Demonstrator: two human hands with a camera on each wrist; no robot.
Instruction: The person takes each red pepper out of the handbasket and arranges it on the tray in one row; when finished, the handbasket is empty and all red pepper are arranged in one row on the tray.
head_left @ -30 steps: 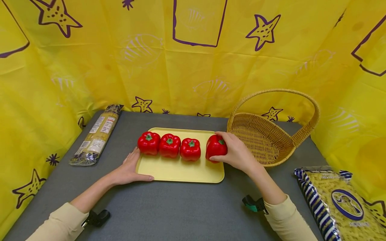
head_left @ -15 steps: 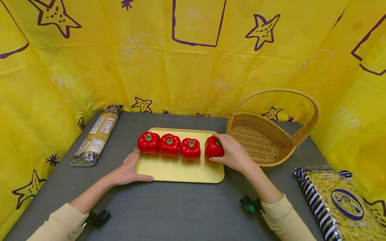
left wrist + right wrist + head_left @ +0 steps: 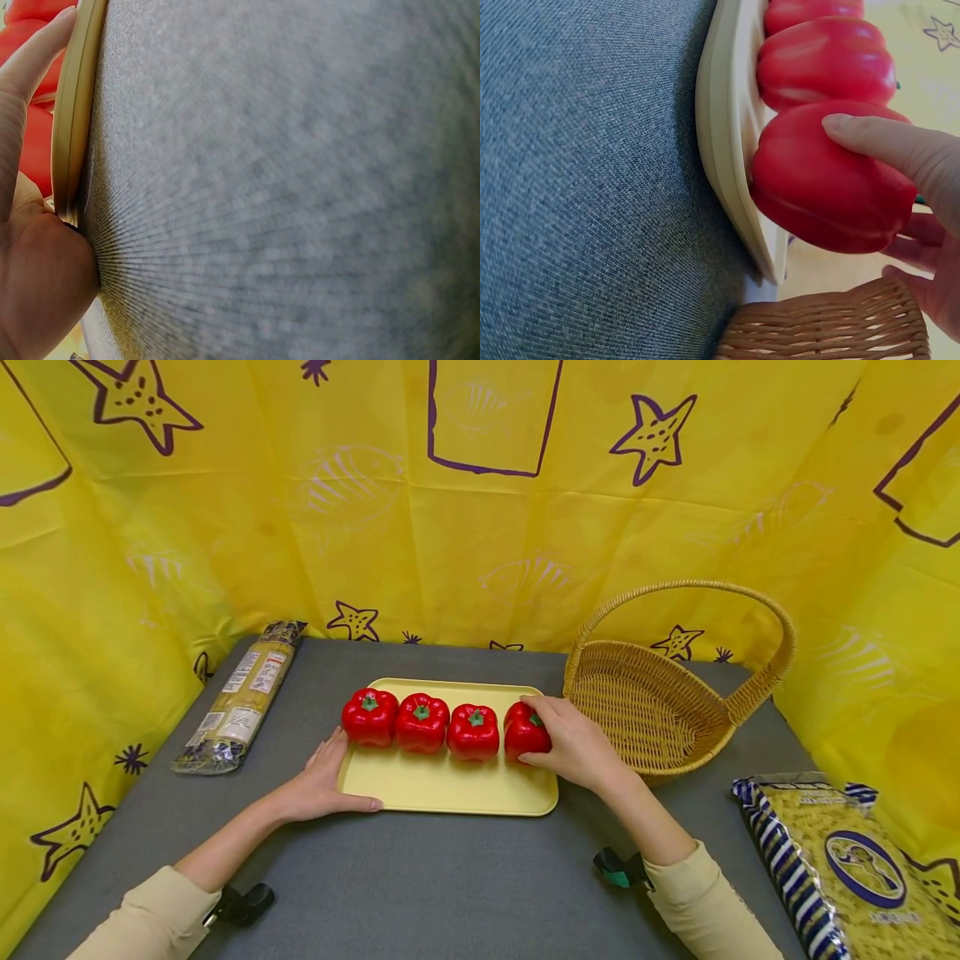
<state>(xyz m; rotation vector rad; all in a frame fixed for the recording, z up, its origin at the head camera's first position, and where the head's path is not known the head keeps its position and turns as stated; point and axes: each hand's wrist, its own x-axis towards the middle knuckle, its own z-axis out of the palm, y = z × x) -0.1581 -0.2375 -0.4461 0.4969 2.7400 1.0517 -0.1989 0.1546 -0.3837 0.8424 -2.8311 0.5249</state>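
Observation:
My right hand (image 3: 573, 739) grips a red bell pepper (image 3: 522, 732) between thumb and fingers at the right end of a pale yellow tray (image 3: 442, 789). In the right wrist view this pepper (image 3: 825, 176) tilts a little over the tray, its stem mostly behind the hand. Left of it three more red peppers stand in a row, stems up: one nearest (image 3: 473, 732), one in the middle (image 3: 422, 723) and one at the left end (image 3: 371, 717). With thumb and fingers spread, my left hand (image 3: 326, 781) rests against the tray's left end and front corner.
Behind and right of the tray stands a wicker basket (image 3: 637, 710) with a tall arched handle. A pack of long noodles (image 3: 243, 697) lies at the left, and a bag of pasta (image 3: 847, 860) at the front right. A yellow patterned curtain surrounds the grey table (image 3: 450, 885).
My right hand has moved slightly left with its pepper, narrowing the space to the neighbouring pepper. The left hand, tray and other peppers have stayed in place.

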